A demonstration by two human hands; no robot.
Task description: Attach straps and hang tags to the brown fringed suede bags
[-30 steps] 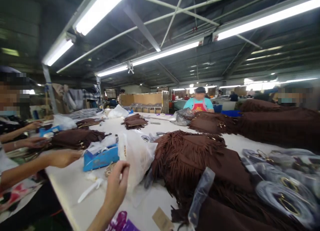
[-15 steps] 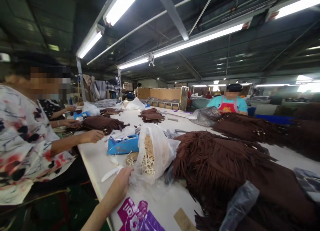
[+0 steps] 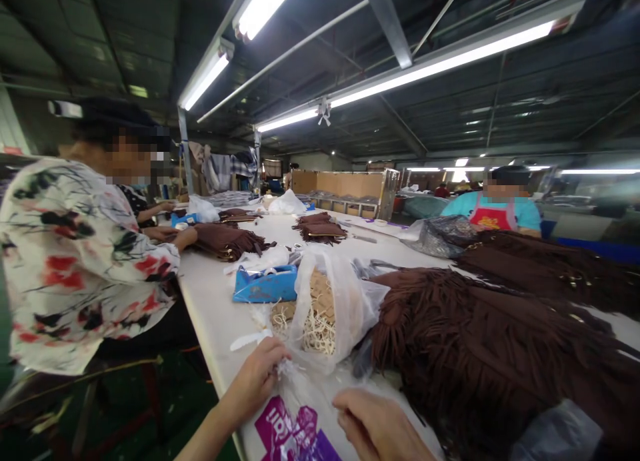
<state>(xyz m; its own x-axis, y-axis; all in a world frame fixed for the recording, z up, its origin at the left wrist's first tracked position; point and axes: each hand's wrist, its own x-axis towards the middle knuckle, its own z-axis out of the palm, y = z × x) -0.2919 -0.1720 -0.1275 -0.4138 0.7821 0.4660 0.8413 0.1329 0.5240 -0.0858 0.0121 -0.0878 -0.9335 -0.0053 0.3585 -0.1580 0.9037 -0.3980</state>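
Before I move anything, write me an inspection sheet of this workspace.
Surface: white table, well covered.
Work items: crumpled clear plastic; purple-printed plastic; translucent white bag with tan tags and white strings; brown fringed bags, heaped right.
Clutter: blue tape dispenser behind the tags.
Left hand: fingertips pinching the clear plastic.
Right hand: fingers curled; grasp unclear.
Cables: nothing seen.
Surroundings: co-worker in floral top, left; co-worker in red apron, across; lit tube lights.

Likely a factory workshop; shared worktable [image 3: 400, 250]; tube lights [image 3: 443, 66]
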